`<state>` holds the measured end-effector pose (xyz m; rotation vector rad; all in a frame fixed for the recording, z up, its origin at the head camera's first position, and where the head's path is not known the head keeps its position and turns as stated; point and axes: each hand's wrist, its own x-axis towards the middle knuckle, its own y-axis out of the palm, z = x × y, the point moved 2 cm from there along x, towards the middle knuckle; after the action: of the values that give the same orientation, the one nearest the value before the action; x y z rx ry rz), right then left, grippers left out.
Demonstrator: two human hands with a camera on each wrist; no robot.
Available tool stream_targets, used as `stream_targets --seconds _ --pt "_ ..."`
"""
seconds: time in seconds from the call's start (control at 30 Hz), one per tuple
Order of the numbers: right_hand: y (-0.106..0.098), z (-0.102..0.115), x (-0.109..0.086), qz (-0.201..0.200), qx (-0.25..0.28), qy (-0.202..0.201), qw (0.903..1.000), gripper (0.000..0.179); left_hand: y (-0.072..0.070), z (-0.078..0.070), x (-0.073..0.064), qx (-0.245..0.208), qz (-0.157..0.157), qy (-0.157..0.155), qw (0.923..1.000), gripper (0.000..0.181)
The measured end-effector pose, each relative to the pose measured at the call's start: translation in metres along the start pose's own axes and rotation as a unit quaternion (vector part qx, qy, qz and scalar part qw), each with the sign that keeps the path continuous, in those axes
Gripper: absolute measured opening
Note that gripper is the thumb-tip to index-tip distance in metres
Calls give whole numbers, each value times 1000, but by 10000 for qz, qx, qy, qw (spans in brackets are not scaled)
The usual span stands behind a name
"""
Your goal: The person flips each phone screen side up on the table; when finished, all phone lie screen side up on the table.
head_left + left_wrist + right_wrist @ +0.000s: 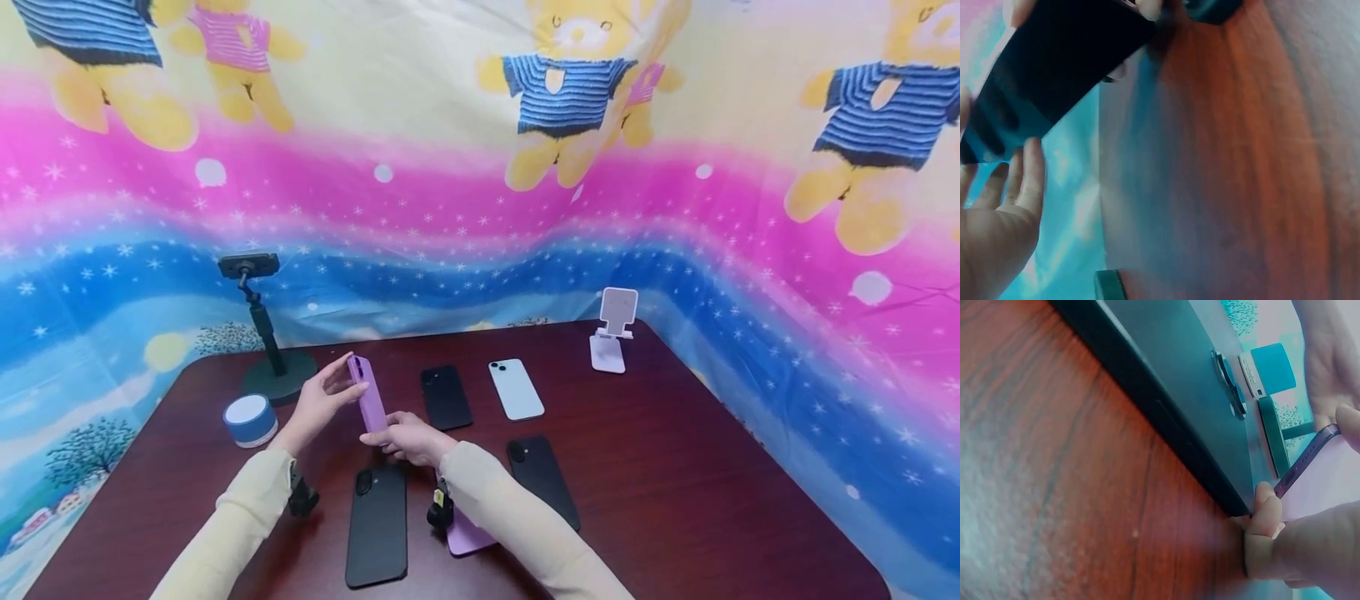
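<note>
Tilted above the counter [675, 475], the purple phone [372, 408] is pinched at both ends — left hand [318, 408] by the cameras, right hand [412, 438] opposite. Should either light grip slacken, it could slip and strike the nearest black phone [377, 533].

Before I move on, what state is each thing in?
Held purple phone, raised, tilted, screen dark
Left hand, gripping its far end
Right hand, gripping its near end
Near black phone, flat, back up
Far black phone, flat, back up
Right black phone, flat, back up
White phone, flat, back up
Other purple phone, flat, partly hidden
Dark stand, upright
White stand, upright, unfolded
Blue cylinder, upright
</note>
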<state>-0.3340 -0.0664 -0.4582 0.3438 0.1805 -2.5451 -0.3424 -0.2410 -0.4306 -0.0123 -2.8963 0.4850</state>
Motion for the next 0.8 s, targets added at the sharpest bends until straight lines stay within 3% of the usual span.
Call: stream_targets --seconds 0.37,0.47,0.57,0.7,0.8 --pt "1 -5 2 112 144 3 9998 53 3 18 -4 -1058 527 -224 9927 66" --pt "2 -5 2 176 115 -7 9998 54 1 27 -1 -1473 738 -279 9859 62" --pt "1 -5 2 283 44 -28 9996 54 1 30 -1 -1976 1032 -373 9741 62" --pt "-3 -4 1 446 -56 -70 9990 53 4 28 -1 -2381 1400 -399 9603 64" --pt "-7 -3 0 530 -110 -83 9985 55 6 24 0 -2506 1543 -343 9551 64"
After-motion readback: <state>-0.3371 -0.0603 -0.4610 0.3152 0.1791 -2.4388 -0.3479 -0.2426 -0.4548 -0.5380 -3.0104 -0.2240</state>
